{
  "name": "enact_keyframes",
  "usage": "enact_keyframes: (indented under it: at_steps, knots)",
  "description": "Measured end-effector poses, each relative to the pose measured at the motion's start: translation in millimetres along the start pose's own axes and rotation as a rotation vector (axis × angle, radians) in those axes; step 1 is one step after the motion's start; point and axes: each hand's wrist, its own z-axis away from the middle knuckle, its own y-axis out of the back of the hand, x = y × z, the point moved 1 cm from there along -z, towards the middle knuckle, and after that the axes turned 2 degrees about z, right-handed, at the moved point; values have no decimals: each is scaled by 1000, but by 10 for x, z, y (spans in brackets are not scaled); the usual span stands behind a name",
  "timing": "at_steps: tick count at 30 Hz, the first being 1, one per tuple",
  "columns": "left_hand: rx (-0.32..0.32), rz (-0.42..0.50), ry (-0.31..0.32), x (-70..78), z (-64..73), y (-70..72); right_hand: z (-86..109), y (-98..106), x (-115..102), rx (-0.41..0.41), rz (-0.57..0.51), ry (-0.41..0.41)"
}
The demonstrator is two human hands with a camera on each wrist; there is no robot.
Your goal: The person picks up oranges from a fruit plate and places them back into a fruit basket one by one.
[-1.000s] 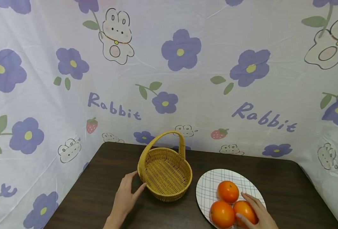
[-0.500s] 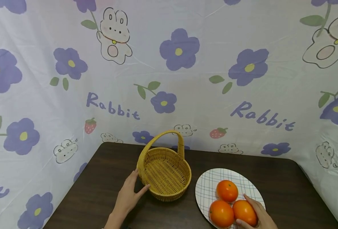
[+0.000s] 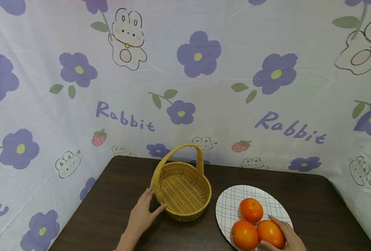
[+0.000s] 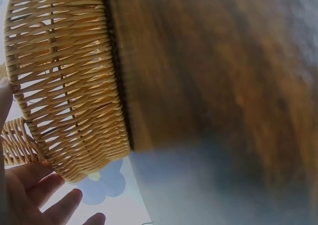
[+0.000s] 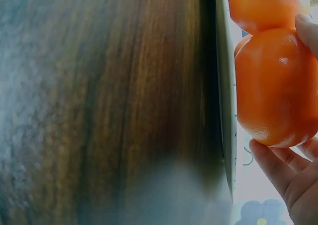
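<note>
A yellow wicker basket [image 3: 185, 217] with an arched handle stands upright on the dark table, nothing inside it. My left hand [image 3: 139, 216] touches its left side; the thumb lies at the front rim and the straight fingers rest by the handle's foot. In the left wrist view those fingers [image 4: 62, 205] spread past the woven wall. To the right, three oranges sit grouped on a white plate [image 3: 229, 202] with a blue grid pattern. My right hand [image 3: 287, 235] grips the nearest right orange [image 3: 270, 233], thumb on one side and fingers on the other, still among the others.
The other two oranges are one at the back [image 3: 250, 210] and one at the front left [image 3: 244, 235], both close against the gripped one. Brown wood-look table [image 3: 129, 174] lies between and around basket and plate. A curtain [image 3: 217, 97] with flowers and rabbits hangs behind.
My left thumb has moved rightward along the basket's front rim. My right hand has settled closer around the orange, its thumb now against it. Basket and plate have stayed put.
</note>
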Motion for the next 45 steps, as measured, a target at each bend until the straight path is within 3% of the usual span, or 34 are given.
enact_keyframes:
  at_steps: [5, 18, 27, 33, 45]
  knots:
    - [-6, -15, 5, 30, -7, 24, -27, 64, -54, -41, -27, -22]
    - [-30, -29, 39, 51, -17, 64, -129, 177, -218, -20, -17, -12]
    - [-46, -30, 52, 68, -10, 76, -198, 229, -332, 24, -44, 51]
    - [-45, -45, 50, 63, 9, 81, -264, 228, -408, 13, -51, 64]
    - [-51, -64, 48, 50, 10, 85, -415, 151, -594, 147, -69, 233]
